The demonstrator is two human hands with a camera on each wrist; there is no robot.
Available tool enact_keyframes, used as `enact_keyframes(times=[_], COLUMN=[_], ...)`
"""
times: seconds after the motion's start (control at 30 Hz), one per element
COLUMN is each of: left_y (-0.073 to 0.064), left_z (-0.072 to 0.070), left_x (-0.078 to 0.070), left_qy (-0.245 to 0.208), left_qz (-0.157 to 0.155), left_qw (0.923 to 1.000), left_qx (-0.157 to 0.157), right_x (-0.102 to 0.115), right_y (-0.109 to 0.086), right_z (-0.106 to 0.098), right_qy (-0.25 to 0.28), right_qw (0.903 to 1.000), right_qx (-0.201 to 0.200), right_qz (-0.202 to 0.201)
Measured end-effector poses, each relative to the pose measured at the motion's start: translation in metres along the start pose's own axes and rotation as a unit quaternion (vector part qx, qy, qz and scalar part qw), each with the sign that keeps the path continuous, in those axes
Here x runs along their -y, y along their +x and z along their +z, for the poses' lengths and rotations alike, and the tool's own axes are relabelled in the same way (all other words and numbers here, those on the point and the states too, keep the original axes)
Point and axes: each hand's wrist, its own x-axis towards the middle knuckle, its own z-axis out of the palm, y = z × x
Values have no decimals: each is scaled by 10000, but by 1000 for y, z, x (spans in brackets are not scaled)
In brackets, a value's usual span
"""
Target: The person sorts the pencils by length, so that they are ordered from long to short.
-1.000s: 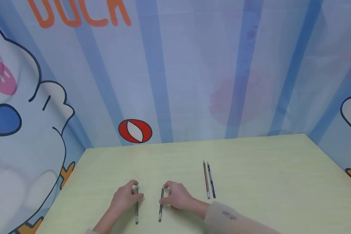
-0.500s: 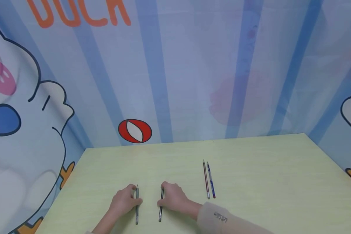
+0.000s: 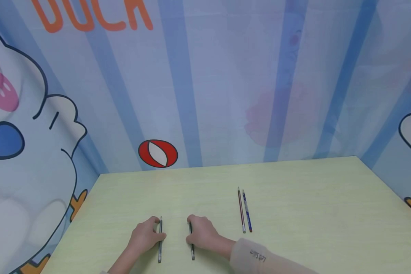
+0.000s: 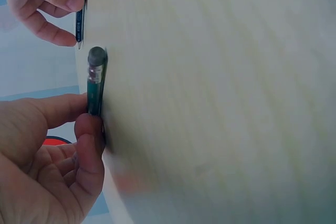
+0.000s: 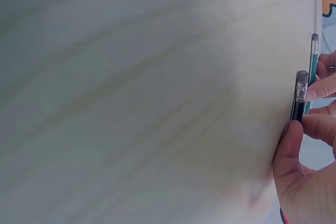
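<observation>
My left hand (image 3: 144, 234) pinches a green pencil (image 3: 160, 249) with thumb and fingers. It lies on the pale table, its point away from me; its metal ferrule and grey eraser (image 4: 96, 55) show in the left wrist view. To the right, roughly parallel and a short gap away, lies a black pencil (image 3: 192, 253). My right hand (image 3: 203, 233) grips that one from its right side, fingers covering much of its middle. The black pencil's eraser (image 5: 302, 77) stands out in the right wrist view, with the green pencil (image 5: 313, 66) and left-hand fingers behind it.
Farther back on the table (image 3: 305, 213), right of my hands, a dark red pencil (image 3: 241, 211) and a blue patterned pencil (image 3: 247, 211) lie side by side. A printed cartoon backdrop (image 3: 222, 95) rises behind the table's far edge.
My right hand has shifted slightly left and closed over the black pencil, whose eraser end has swung to the right. The left hand has drawn its fingertips in at the green pencil, which has barely moved.
</observation>
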Motion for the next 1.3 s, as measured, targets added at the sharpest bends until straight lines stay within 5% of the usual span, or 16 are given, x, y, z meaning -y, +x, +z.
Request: enact_keyframes(times=[0.73, 1.07, 1.3], left_y=[2, 2, 0], left_z=[0, -2, 0], left_x=[1, 1, -12], left_qy=[-69, -566, -1279], left_qz=[-42, 424, 764], left_qw=[10000, 9971, 9879], left_qx=[-14, -273, -432], right_x=[1, -2, -10], right_y=[-1, -3, -6], right_z=[0, -10, -24], right_qy=[128, 719, 1430], right_qw=[9998, 9972, 9892], right_qx=[-142, -208, -304], right_qz=[13, 61, -127])
